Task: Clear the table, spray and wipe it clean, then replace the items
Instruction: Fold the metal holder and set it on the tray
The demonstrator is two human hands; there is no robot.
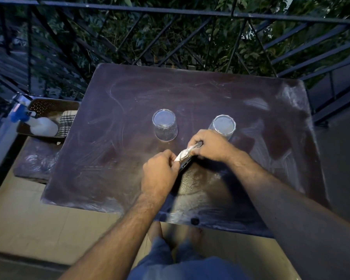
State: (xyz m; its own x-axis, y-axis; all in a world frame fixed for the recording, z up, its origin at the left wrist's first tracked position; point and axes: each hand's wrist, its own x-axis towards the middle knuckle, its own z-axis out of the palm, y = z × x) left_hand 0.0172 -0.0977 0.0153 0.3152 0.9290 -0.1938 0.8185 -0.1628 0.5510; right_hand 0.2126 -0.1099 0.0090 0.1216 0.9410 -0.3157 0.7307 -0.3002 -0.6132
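Two clear glasses stand upside down on the dark brown table (129, 93): one (165, 126) at the middle, the other (223, 126) to its right, partly behind my right hand. My left hand (160, 172) and my right hand (209, 146) are curled round the two ends of a small whitish crumpled piece (184, 154), cloth or paper, just above the table. A thin dark flat object (185, 165) sits tilted under that piece between my hands. Streaky wipe marks cover the tabletop.
A lower surface to the left carries a brown tray (55, 104) with a white spray bottle with blue nozzle (38, 124), a checked cloth (67, 122) and a perforated utensil (41, 105). A black metal railing (190, 15) runs behind the table.
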